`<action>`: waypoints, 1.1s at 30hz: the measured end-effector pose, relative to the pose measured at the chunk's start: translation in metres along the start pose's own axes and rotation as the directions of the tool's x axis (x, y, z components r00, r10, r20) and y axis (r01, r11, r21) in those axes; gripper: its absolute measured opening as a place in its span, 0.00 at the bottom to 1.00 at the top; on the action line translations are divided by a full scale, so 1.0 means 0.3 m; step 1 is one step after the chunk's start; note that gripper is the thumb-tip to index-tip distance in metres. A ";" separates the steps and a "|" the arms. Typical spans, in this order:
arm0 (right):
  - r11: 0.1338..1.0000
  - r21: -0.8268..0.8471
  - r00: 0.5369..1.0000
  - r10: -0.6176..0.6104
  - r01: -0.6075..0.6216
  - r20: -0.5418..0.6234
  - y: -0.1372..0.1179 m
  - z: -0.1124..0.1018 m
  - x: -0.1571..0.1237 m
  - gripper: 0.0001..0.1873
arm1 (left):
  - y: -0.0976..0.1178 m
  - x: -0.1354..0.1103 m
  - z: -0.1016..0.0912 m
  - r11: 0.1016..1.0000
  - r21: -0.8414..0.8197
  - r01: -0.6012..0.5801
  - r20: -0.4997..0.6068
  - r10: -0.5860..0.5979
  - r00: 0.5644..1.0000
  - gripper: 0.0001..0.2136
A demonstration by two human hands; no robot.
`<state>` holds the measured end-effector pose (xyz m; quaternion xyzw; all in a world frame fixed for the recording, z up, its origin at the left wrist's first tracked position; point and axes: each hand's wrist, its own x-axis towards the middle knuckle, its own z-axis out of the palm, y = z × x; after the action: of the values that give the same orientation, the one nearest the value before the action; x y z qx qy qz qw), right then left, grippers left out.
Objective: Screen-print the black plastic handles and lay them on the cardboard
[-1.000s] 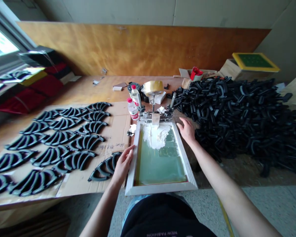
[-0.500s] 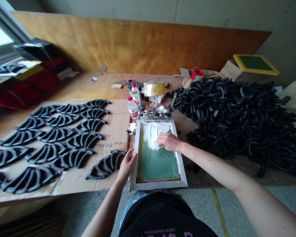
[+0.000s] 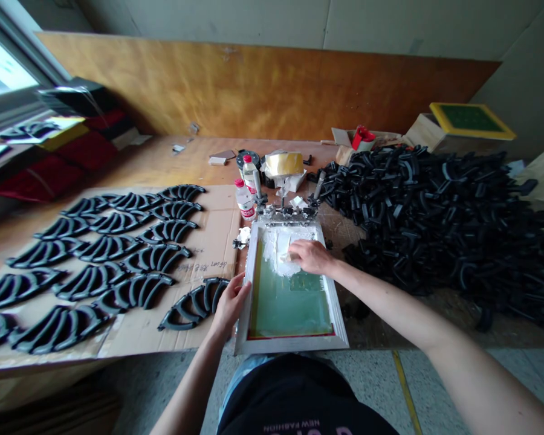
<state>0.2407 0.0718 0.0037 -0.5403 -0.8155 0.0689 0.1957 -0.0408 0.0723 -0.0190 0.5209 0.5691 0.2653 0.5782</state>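
A silver-framed printing screen (image 3: 340,326) with green mesh lies in front of me, hinged to a metal clamp (image 3: 288,214) at its far end. Thick white ink (image 3: 276,241) covers the mesh's far part. My right hand (image 3: 312,257) is closed around a small pale squeegee (image 3: 291,257), which rests in the ink. At the screen's left edge, my left hand (image 3: 233,300) grips the frame, its thumb along the side. Just left of that hand, a black curved, ribbed part (image 3: 193,305) lies on cardboard.
Rows of similar black parts (image 3: 113,248) cover the cardboard (image 3: 217,241) at left. A large heap of black pieces (image 3: 426,211) fills the right. Two red-capped bottles (image 3: 245,202) and a tape roll (image 3: 283,163) stand behind the clamp. A yellow-framed screen (image 3: 474,121) sits back right.
My right hand has shifted slightly away from me with the squeegee, over the white ink. My left hand stays at the frame's edge. The camera view has moved a little.
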 end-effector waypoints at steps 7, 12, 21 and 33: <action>0.919 0.003 0.883 0.379 -0.393 -0.277 0.165 -0.194 0.177 0.29 | 0.202 -0.063 -0.055 0.992 -0.030 -0.123 -0.040 0.122 0.992 0.27; 0.740 0.193 0.646 0.662 -0.644 -0.380 0.318 -0.185 -0.010 0.17 | 0.365 -0.017 -0.027 0.886 -0.265 -0.382 -0.127 0.361 0.924 0.27; 0.944 0.107 0.950 0.311 -0.311 0.022 0.099 0.108 -0.133 0.14 | 0.316 0.036 0.066 0.889 -0.308 -0.339 -0.188 0.292 0.938 0.27; 0.995 0.094 0.999 -0.038 0.039 -0.005 -0.414 0.146 -0.034 0.10 | -0.052 -0.206 0.115 0.872 -0.478 0.103 -0.060 -0.150 0.987 0.31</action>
<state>0.1208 0.0163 0.0014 -0.5149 -0.8212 0.1023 0.2236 -0.0260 0.0013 -0.0160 0.3124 0.5469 0.3823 0.6761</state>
